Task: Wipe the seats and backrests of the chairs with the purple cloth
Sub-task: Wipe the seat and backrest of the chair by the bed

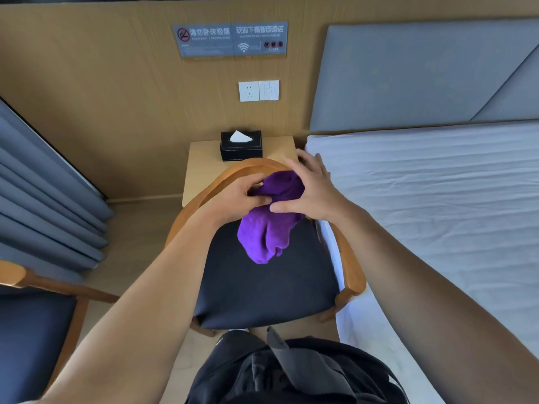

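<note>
A wooden chair with a dark padded seat (pixel 262 287) and a curved wooden backrest (pixel 233 167) stands in front of me. Above the seat, near the backrest, hangs the purple cloth (pixel 268 225), bunched and drooping. My left hand (pixel 236 196) pinches the cloth's upper edge from the left. My right hand (pixel 309 188) holds the cloth from the right, thumb pressed on it and the other fingers spread. A second chair with a dark seat (pixel 32 330) and a wooden arm shows at the lower left.
Behind the chair a light wooden bedside table (pixel 201 167) carries a black tissue box (pixel 241 145). A bed with a white sheet (pixel 437 199) lies close on the right, grey curtains (pixel 43 199) hang at the left. My dark clothing fills the bottom.
</note>
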A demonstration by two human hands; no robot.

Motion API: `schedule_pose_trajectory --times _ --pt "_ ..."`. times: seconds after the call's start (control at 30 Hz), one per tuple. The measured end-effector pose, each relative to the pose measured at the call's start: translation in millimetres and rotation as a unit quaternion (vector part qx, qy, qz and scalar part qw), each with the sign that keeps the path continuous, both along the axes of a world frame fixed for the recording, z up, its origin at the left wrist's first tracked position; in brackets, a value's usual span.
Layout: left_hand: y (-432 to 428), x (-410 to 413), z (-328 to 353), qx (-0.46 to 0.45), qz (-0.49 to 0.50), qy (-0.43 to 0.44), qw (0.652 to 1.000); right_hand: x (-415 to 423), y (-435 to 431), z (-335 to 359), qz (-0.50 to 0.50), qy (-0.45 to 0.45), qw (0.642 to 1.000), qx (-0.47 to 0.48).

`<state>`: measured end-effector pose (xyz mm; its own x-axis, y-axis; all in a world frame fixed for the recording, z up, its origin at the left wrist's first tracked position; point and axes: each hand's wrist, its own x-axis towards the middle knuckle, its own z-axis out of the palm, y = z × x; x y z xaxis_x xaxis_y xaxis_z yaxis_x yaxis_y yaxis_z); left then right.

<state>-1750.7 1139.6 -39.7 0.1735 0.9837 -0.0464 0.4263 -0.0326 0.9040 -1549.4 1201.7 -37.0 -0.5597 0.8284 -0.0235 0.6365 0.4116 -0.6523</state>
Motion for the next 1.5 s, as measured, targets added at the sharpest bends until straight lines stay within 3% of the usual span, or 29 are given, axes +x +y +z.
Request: schedule_pose_trajectory --times 0.13,0.27,0.4,0.53,0.77,1.0,1.3,1.4,1.5 --pt "7 -19 -12 -0.024 0.008 0.034 0.999 -27 4 -5 0.011 0.007 0.999 -0.031" --pt "15 -42 -22 -0.075 0.045 0.069 0.994 -48 -2 -19 0.004 0.003 0.999 0.042" --pt "21 -58 -30 -0.117 -0.022 0.033 0.992 -65 2 -26 0.007 0.046 0.996 0.072" --pt "24 -76 -56 -0.153 -0.033 0.125 0.98 -77 12 -29 -0.076 0.099 0.991 0.046" --pt "30 -90 -90 -0.126 0.029 0.061 0.99 -58 26 -51 -0.192 0.08 0.978 -0.018" --pt "16 -83 -143 -0.195 -0.002 0.142 0.971 -30 -1 -132 -0.209 -0.008 0.972 -0.108" --pt "-2 -45 -280 -0.32 -0.025 0.23 0.919 -8 -28 -278 -0.233 -0.034 0.951 -0.2" --pt "6 -36 -330 -0.305 0.01 0.305 0.902 -5 -20 -326 -0.243 -0.04 0.946 -0.21" --pt "17 -27 -371 -0.214 0.077 0.335 0.914 -5 -5 -365 -0.253 -0.056 0.947 -0.191"
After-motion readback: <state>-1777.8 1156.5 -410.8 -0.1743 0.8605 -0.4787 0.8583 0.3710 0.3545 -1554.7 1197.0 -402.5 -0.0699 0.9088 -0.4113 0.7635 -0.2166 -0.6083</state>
